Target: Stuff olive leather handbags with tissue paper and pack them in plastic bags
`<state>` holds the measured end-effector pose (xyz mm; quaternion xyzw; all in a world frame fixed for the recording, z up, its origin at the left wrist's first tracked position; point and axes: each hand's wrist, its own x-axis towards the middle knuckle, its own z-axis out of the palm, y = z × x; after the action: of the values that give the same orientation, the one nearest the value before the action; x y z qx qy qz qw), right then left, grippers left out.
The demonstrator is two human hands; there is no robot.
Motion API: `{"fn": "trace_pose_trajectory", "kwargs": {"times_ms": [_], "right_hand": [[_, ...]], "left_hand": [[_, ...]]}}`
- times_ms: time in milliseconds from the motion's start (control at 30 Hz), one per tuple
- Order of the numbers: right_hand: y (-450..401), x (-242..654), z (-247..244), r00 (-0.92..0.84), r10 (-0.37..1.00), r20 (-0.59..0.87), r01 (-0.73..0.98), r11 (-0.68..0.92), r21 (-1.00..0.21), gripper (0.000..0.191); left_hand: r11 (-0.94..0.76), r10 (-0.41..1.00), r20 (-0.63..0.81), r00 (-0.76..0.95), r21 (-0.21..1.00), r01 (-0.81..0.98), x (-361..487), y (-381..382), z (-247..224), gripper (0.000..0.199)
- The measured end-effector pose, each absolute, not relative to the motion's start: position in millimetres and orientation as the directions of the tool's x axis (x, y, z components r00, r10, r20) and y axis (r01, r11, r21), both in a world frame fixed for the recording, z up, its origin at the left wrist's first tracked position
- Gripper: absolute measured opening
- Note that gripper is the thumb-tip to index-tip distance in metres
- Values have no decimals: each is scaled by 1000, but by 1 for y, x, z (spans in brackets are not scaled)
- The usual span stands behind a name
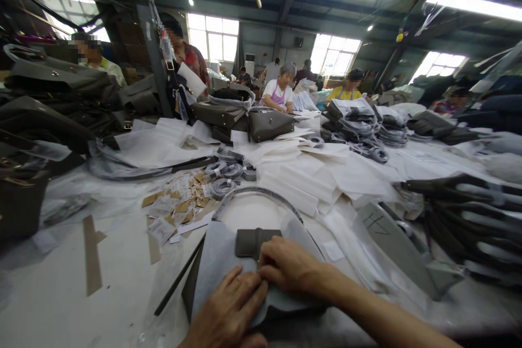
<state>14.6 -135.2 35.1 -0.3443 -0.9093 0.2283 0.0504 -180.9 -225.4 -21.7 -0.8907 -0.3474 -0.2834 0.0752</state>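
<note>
A dark grey-green handbag (190, 288) lies in front of me, its front covered by pale tissue paper (218, 250). Over the paper sits a dark flap tab (247, 243) with a narrow strap running down its middle. My right hand (287, 266) is closed at the lower end of this strap, fingertips pinched together; the strap's end is hidden under them. Beside it, my left hand (234, 304) rests on the paper with fingers stretched out, the tips touching the right hand's fingers. A wrapped handle (261, 191) arches behind the bag.
Hang tags (183, 201) and coiled wrapped straps (223, 187) lie beyond the bag to the left. White paper sheets (289, 185) spread behind it. At right are a grey bag piece (391, 239) and stacked dark handbags (473, 217). Co-workers (277, 89) stand across the table.
</note>
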Motion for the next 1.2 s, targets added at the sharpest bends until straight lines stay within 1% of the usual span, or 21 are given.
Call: {"fn": "trace_pose_trajectory", "kwargs": {"times_ms": [33,67,100,133,200,267,300,333,400,500,600,700,800,867,933,1000,1033,1067,1133,1200], "right_hand": [[-123,20,42,-734,677,-55,588,592,-552,9],[-109,26,49,-690,723,-28,582,531,-615,12],[-93,34,55,-621,783,11,603,487,-632,15],[-76,42,59,-530,846,62,662,459,-592,17],[-44,60,60,-374,920,117,829,388,-403,17],[-18,75,51,-278,955,104,929,295,-225,20],[-8,80,45,-249,965,85,950,260,-173,24],[-1,84,37,-229,971,67,961,236,-146,30],[7,86,23,-204,978,47,972,208,-114,39],[11,84,10,-182,982,42,979,185,-82,43],[12,81,7,-178,984,20,979,179,-95,47],[11,82,11,-178,984,-26,974,173,-148,47],[6,88,23,-219,973,-70,957,200,-209,31],[-2,94,40,-240,969,-59,949,221,-223,24],[-18,96,63,-240,969,64,948,248,-199,23],[-46,90,89,-267,933,242,939,309,-152,22],[-64,83,101,-303,902,308,926,355,-129,22],[-85,73,111,-359,871,336,903,416,-112,23],[-126,49,121,-498,798,339,824,557,-102,26],[-162,25,116,-658,675,334,695,715,-78,38]], "left_hand": [[-748,564,571,596,47,662,-180,-225,-20,49],[-751,547,596,588,38,660,-179,-225,-20,43],[-751,532,626,570,39,659,-178,-225,-21,38],[-751,524,649,551,47,658,-177,-223,-23,35],[-754,514,684,517,74,652,-177,-220,-31,37],[-757,521,683,512,92,647,-178,-216,-37,40],[-761,525,667,529,89,643,-178,-215,-38,40],[-765,522,654,548,74,640,-179,-213,-37,38],[-758,517,619,591,11,652,-177,-214,-31,32],[-700,537,557,633,-125,703,-168,-221,-21,25],[-640,584,501,638,-199,742,-155,-232,-21,28],[-604,633,438,638,-236,761,-146,-242,-28,34],[-597,672,365,644,-247,763,-146,-250,-33,40],[-594,687,348,639,-238,768,-150,-254,-36,43],[-596,690,358,629,-211,774,-155,-255,-37,45],[-619,678,377,631,-171,767,-160,-255,-38,45],[-631,671,382,635,-155,760,-161,-254,-39,45],[-642,665,384,640,-144,753,-162,-253,-39,44],[-657,657,379,652,-136,741,-163,-251,-39,45],[-663,662,362,656,-126,738,-163,-250,-37,45]]}}
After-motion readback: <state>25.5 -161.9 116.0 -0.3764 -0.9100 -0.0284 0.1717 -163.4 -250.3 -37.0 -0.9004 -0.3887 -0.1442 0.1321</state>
